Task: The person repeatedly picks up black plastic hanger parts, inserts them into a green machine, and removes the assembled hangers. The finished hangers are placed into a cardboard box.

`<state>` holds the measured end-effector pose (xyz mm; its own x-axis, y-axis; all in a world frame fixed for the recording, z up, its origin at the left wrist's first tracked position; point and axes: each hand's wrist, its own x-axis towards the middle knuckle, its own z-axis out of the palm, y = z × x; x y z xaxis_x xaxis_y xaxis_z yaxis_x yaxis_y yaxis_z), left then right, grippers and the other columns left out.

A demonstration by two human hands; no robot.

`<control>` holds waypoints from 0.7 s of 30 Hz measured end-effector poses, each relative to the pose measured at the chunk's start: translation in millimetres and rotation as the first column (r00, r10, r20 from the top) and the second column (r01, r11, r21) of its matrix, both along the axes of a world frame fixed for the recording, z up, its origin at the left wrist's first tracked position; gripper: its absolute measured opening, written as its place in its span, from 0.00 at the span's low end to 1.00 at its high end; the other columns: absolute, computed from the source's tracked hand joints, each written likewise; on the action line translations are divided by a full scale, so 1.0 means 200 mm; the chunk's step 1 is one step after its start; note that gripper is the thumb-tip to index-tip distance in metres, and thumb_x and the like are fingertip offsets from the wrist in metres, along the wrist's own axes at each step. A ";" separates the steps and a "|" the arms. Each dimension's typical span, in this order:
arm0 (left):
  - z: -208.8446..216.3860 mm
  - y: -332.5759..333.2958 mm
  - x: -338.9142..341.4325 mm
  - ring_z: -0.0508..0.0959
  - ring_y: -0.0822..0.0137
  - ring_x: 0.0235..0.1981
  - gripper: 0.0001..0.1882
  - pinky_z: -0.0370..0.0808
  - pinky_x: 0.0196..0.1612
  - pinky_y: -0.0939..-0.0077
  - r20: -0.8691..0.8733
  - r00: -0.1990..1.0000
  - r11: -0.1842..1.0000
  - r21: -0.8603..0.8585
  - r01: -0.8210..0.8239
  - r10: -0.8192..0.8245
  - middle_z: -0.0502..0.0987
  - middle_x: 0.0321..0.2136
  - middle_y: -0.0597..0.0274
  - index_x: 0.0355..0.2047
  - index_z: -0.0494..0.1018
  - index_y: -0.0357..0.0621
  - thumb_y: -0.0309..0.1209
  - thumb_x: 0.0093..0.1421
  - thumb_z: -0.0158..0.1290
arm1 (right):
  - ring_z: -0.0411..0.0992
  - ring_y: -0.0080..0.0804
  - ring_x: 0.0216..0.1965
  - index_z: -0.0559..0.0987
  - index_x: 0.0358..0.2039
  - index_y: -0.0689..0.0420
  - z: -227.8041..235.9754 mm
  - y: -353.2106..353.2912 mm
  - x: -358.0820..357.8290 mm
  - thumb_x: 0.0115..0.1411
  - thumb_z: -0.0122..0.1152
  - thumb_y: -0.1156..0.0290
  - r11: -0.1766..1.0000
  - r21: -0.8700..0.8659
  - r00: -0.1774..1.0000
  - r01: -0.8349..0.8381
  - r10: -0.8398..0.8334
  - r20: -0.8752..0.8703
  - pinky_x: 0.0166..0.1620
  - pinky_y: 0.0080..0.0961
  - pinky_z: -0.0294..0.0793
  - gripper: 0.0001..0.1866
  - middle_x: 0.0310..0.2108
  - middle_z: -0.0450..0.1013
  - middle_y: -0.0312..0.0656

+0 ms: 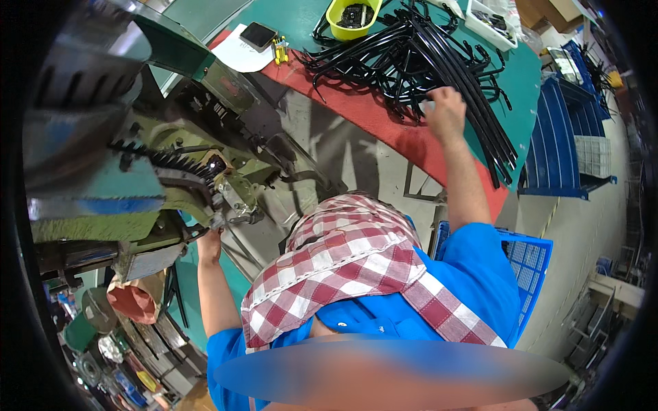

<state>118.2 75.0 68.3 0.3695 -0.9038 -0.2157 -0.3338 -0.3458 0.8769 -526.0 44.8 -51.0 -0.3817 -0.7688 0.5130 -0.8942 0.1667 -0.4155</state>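
Note:
My right hand (446,113) is over the near side of a tangled pile of bent black tubes (373,65). Its fingers are curled together, with a small pale spot at their tips; what they hold I cannot make out. Beside it, a bundle of long straight black tubes (473,103) slants across the table. On the left, my left hand (210,245) is raised against the front of a green machine (185,181), close to its metal clamp parts (236,198). The machine hides most of its fingers.
The green table (524,89) has a red front strip (363,113). On it are a yellow-green tub (334,15), a white tray of small parts (490,24), a phone (258,36) on paper and small yellow items (280,50). Blue crates (562,137) stand at the right.

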 end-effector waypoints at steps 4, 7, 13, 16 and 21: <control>0.06 0.09 -0.02 0.71 0.75 0.27 0.07 0.70 0.30 0.79 -0.330 0.944 0.986 -0.148 -0.079 0.026 0.74 0.29 0.68 0.36 0.74 0.38 0.28 0.60 0.58 | 0.71 0.43 0.44 0.78 0.38 0.52 -0.01 -0.08 -0.27 0.53 0.63 0.62 0.945 0.272 0.983 0.182 -0.167 -0.078 0.45 0.44 0.70 0.13 0.39 0.71 0.41; 0.06 0.14 0.01 0.73 0.73 0.30 0.09 0.71 0.31 0.78 -0.388 0.921 0.983 -0.148 -0.107 0.042 0.74 0.31 0.64 0.38 0.73 0.35 0.27 0.59 0.58 | 0.71 0.44 0.45 0.76 0.43 0.53 -0.05 -0.07 -0.29 0.53 0.64 0.64 0.921 0.341 0.981 0.186 -0.158 -0.108 0.45 0.43 0.70 0.17 0.41 0.71 0.42; 0.00 0.14 0.08 0.70 0.72 0.28 0.10 0.66 0.30 0.77 -0.378 0.924 0.986 -0.167 -0.003 -0.061 0.73 0.30 0.65 0.36 0.73 0.35 0.29 0.58 0.60 | 0.69 0.43 0.46 0.74 0.45 0.52 -0.06 -0.03 -0.26 0.51 0.66 0.66 0.941 0.282 0.979 0.188 -0.154 -0.137 0.45 0.41 0.71 0.20 0.43 0.70 0.41; -0.06 0.11 0.06 0.69 0.76 0.24 0.11 0.64 0.26 0.80 -0.344 0.934 0.994 -0.021 -0.110 0.096 0.69 0.24 0.70 0.33 0.72 0.43 0.36 0.61 0.57 | 0.68 0.41 0.47 0.75 0.44 0.50 -0.02 -0.01 -0.21 0.51 0.66 0.66 0.985 0.157 0.993 0.070 -0.053 -0.109 0.45 0.40 0.70 0.19 0.43 0.69 0.38; -0.14 0.11 -0.05 0.67 0.76 0.21 0.19 0.64 0.24 0.81 -0.262 0.948 0.983 0.046 -0.177 0.183 0.68 0.22 0.68 0.35 0.67 0.43 0.48 0.65 0.50 | 0.68 0.39 0.48 0.77 0.40 0.48 -0.04 0.00 -0.06 0.52 0.65 0.67 0.963 0.158 0.974 -0.217 0.226 -0.037 0.47 0.39 0.68 0.14 0.43 0.71 0.36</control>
<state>108.3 96.7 41.2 0.4525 -0.8216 -0.3467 -0.0216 -0.3987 0.9168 -537.5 44.5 -59.5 -0.1680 -0.9014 0.3992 -0.9364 0.0193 -0.3505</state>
